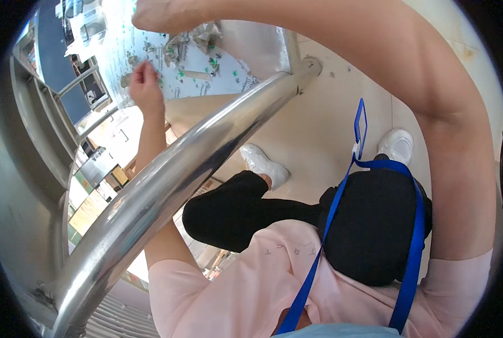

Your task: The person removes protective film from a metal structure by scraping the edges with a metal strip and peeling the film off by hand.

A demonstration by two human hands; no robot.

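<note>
My left hand is closed, fingers bent together, over a white sheet printed with green leaves and dark script. Whatever its fingers hold, if anything, is too small to make out. At the top edge, my right hand reaches over the same sheet, its fingers cut off by the frame. Crumpled greyish-brown pieces lie on the sheet just below my right wrist. A flat, pale strip rests lower on it, to the right of my left hand.
A thick, shiny metal tube runs diagonally between my body and the sheet, passing in front of my left forearm. More metal framing stands at the left. A blue lanyard hangs from my neck. My white shoes rest on the tiled floor.
</note>
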